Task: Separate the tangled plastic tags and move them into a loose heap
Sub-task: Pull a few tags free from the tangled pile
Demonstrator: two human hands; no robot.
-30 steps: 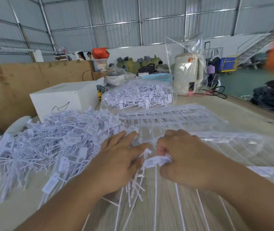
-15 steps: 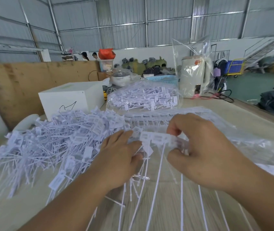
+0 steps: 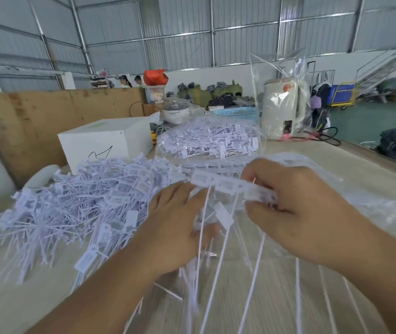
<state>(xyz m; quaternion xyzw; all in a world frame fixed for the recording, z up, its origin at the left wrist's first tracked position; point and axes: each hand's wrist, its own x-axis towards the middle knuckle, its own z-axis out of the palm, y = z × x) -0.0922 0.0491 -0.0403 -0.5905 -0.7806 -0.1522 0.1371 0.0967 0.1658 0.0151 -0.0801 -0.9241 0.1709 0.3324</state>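
Note:
A strip of joined white plastic tags (image 3: 226, 183) hangs in the air at the centre, its long thin tails trailing down toward me. My right hand (image 3: 296, 208) pinches the strip's right end between thumb and fingers. My left hand (image 3: 175, 227) is just below and left of it, fingers curled around several loose tags (image 3: 223, 215) and their tails. A big loose heap of separated tags (image 3: 71, 208) covers the table on the left. More joined tags lie in a clear plastic sheet (image 3: 337, 194) under and behind my right hand.
A clear bag full of tags (image 3: 211, 141) sits behind the hands. A white box (image 3: 105, 141) stands at the back left, a bagged cream kettle (image 3: 281, 109) at the back right. The wooden table (image 3: 365, 162) runs off to the right; people stand far behind.
My right hand has lifted the tag strip up off the table and slightly right. My left hand stays low, holding pulled-off tags. The camera has tilted a little.

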